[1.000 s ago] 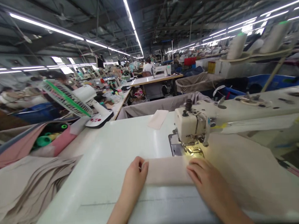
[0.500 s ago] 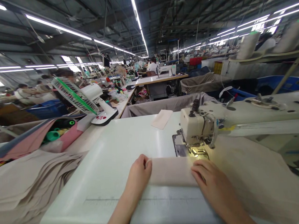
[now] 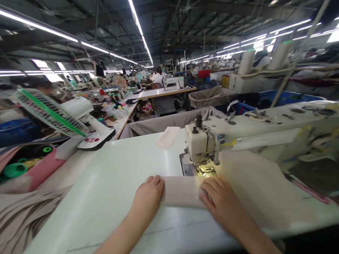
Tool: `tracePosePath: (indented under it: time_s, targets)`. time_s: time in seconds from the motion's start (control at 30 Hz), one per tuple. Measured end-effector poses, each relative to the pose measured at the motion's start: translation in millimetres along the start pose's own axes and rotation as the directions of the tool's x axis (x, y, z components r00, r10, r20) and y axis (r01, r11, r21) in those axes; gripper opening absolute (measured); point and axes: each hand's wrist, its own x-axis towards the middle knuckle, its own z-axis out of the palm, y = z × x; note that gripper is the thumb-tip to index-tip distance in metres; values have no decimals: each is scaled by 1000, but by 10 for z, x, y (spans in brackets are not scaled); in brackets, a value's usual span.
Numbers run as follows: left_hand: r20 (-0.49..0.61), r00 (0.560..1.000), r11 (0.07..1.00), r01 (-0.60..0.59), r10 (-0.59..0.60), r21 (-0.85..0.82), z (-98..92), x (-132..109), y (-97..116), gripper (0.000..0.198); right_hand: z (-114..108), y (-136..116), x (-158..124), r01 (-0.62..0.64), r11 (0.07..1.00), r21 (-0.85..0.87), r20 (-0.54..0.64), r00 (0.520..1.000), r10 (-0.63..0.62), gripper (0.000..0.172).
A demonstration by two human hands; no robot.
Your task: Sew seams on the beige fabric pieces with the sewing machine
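Observation:
A beige fabric piece [image 3: 180, 191] lies flat on the white sewing table [image 3: 126, 170], running under the lit presser foot of the sewing machine [image 3: 204, 144]. My left hand [image 3: 148, 197] rests on the fabric's left end with its fingers curled over the edge. My right hand [image 3: 219, 201] lies flat on the fabric just in front of the needle, fingers stretched forward. More of the same beige cloth [image 3: 259, 183] spreads to the right under the machine arm.
A small white fan [image 3: 73, 118] stands at the table's far left corner. A stack of beige cut pieces [image 3: 24, 215] lies at the left, with pink cloth and green thread cones [image 3: 15, 169] behind. A small cloth patch [image 3: 168, 137] lies beyond the machine. Other workers sit far off.
The view has swung a little, so everything sits further left in the picture. Both hands stay on the fabric in the same hold before the needle.

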Motion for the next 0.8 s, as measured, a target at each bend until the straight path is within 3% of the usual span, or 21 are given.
tracePosePath:
  time_s: [0.17, 0.37, 0.57, 0.8]
  targets:
    - [-51, 997, 992, -55, 50, -111, -99, 532, 200, 33, 1, -143, -62, -98, 995, -34, -49, 994, 96, 13]
    - [-70, 977, 952, -211, 200, -223, 43, 1083, 285, 47, 38, -170, -113, -143, 989, -26, -75, 987, 141, 23]
    - [-101, 945, 910, -326, 310, -256, 91, 1295, 139, 48, 2, -120, -20, -132, 991, 4, -29, 991, 132, 21]
    - [-118, 929, 890, -371, 352, -266, 94, 1380, 118, 44, 64, -129, -14, -164, 986, 24, -74, 983, 165, 19]
